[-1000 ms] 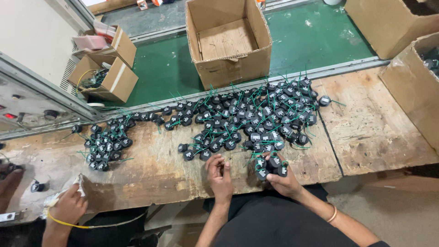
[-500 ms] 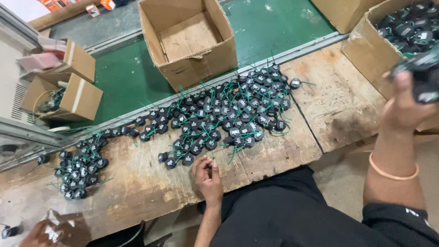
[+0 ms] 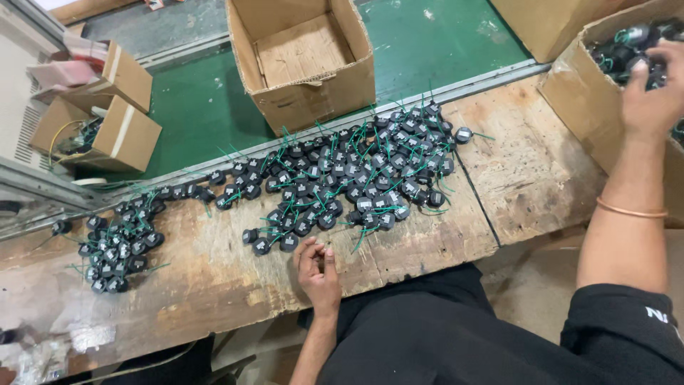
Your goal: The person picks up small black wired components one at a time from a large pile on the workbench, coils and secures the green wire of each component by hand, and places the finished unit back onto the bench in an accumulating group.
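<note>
My left hand (image 3: 318,268) rests on the worn wooden bench (image 3: 534,171) with its fingers curled together, just below a large spread of small round black parts with green wires (image 3: 356,178). Nothing shows inside it. My right hand (image 3: 652,89) reaches far right into a cardboard box (image 3: 573,93) that holds more of the same black parts (image 3: 627,43). Its fingers are closed over a few of them. A thin bangle sits on that wrist.
A smaller heap of the black parts (image 3: 117,242) lies at the bench's left. Behind the bench runs a green belt (image 3: 199,114) with an open, empty cardboard box (image 3: 281,107) and two small boxes (image 3: 128,135). Crumpled clear plastic (image 3: 43,353) lies at the lower left.
My right hand lifted a handful of black parts off the bench, swung right and now sits down in the right-hand box. My left hand stayed on the bench.
</note>
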